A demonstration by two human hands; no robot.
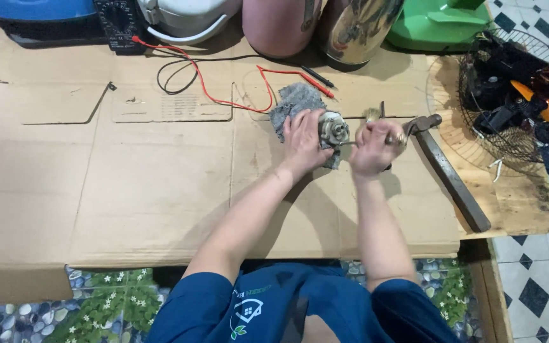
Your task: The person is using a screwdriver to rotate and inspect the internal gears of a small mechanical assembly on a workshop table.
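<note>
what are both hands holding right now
Left hand: closed around a small motor on a grey rag.
Right hand: closed on a thin tool; its kind cannot be told.

Your left hand [302, 138] holds a small motor [333, 129] over the flattened cardboard [147, 184], with a rag [295, 105] beneath and behind it. Your right hand [373, 147] sits just right of the motor. Right of that hand lies a hammer [447, 171]. Behind the rag, test leads [223, 82] run to a multimeter [121, 22] at the far edge. A wire fan guard [509, 95] lies far right.
</note>
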